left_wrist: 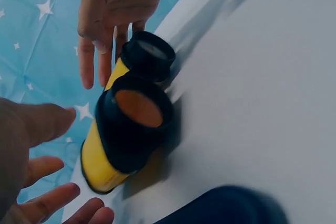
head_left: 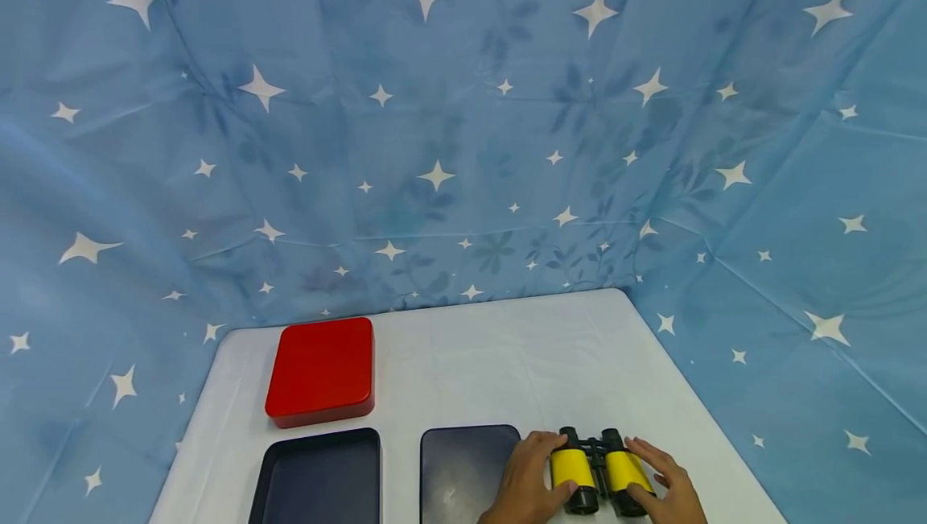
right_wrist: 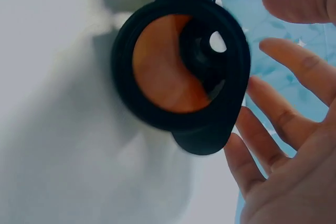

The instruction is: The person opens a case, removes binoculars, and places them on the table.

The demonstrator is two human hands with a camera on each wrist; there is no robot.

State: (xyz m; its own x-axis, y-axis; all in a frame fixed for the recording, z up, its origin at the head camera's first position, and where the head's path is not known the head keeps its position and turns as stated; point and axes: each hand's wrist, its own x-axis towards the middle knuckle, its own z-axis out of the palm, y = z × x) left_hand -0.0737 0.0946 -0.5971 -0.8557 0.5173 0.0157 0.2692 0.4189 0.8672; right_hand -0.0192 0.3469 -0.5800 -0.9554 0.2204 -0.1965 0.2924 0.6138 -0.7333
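A pair of black binoculars with yellow barrels [head_left: 570, 468] lies at the near right of the white table. My left hand [head_left: 527, 480] is at its left side, fingers spread around the left barrel; a gap separates them from it in the left wrist view. On the opposite side is my right hand [head_left: 672, 488], its fingers loosely bent. In the right wrist view those fingers [right_wrist: 283, 121] come right up to the rim of an orange-tinted lens [right_wrist: 163, 69]; whether they touch it, I cannot tell. Neither hand grips the binoculars.
Just left of my left hand lies a dark, flat rectangular tray or panel [head_left: 463, 468]. A black rimmed tray [head_left: 269, 468] is farther left, with a red rounded box [head_left: 322, 371] behind it. Blue star-patterned cloth [head_left: 463, 146] surrounds the white table [head_left: 500, 355].
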